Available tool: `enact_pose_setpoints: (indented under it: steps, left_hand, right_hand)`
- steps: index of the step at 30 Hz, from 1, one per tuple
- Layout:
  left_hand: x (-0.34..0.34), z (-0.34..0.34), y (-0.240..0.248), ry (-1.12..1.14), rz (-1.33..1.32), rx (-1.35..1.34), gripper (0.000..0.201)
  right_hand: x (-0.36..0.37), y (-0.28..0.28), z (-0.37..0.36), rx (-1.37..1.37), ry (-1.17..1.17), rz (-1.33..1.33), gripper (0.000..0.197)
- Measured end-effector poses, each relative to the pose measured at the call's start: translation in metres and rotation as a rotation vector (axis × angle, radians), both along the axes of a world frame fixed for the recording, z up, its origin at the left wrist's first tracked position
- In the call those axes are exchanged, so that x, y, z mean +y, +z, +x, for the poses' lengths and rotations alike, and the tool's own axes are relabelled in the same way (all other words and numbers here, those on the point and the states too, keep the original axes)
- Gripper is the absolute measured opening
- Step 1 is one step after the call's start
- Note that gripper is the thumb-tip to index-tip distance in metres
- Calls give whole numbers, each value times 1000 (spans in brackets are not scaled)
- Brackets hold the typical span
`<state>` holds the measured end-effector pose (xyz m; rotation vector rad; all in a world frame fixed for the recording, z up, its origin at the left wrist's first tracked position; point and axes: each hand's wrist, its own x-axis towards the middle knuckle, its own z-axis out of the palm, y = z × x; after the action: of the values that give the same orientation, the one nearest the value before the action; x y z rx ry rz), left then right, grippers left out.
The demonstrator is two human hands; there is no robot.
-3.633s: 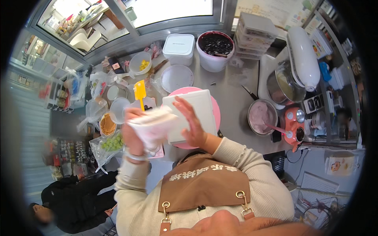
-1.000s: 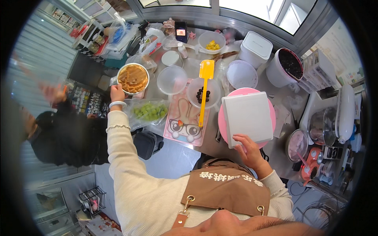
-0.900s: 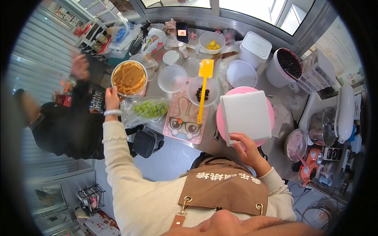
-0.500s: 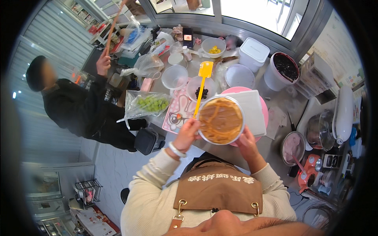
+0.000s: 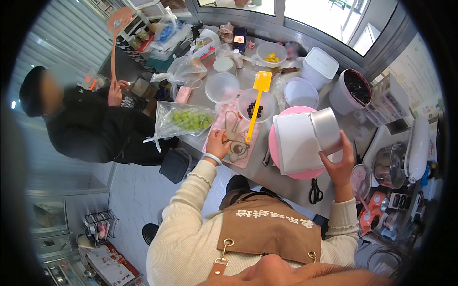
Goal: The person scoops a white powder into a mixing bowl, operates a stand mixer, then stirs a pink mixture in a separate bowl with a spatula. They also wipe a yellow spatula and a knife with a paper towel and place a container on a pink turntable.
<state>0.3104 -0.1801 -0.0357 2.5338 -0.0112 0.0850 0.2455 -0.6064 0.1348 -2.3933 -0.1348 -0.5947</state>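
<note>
My right hand [image 5: 339, 159] grips a round silver cake tin [image 5: 327, 125], tilted so that its outer wall shows. It is over a white square board [image 5: 293, 143] on a pink round turntable [image 5: 305, 174]; whether they touch, I cannot tell. The tin's contents are hidden. My left hand [image 5: 218, 145] is over a pink bunny-patterned board [image 5: 246, 158], its fingers curled round a small red piece [image 5: 224, 138]. A yellow spatula [image 5: 257, 100] lies across a clear bowl [image 5: 264, 97] with dark round berries [image 5: 254, 110]. Green grapes [image 5: 191, 119] lie in a plastic bag beside the board.
Black scissors [image 5: 315, 191] lie at the table edge. A stand mixer [image 5: 416, 148] and a pink-filled bowl [image 5: 360, 181] stand at the right. Tubs [image 5: 318, 66] and bowls line the back. At the left, another person [image 5: 90, 126] holds a long-handled pinkish paddle [image 5: 114, 57].
My left hand has let go of the cake tin and moved left to the bunny board. My right hand has moved right with the tin, tipping it. The other person's paddle has come down.
</note>
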Motion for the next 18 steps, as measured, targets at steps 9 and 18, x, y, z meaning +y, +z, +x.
enact_pose_setpoints:
  steps: [9,18]
  left_hand:
    - [27,49,-43,-279,138,150,53]
    - [-2,104,-43,-255,-200,-25,48]
  right_hand:
    - [61,-42,-5,-17,54,-592,60]
    - [86,-40,-20,87,-33,-524,53]
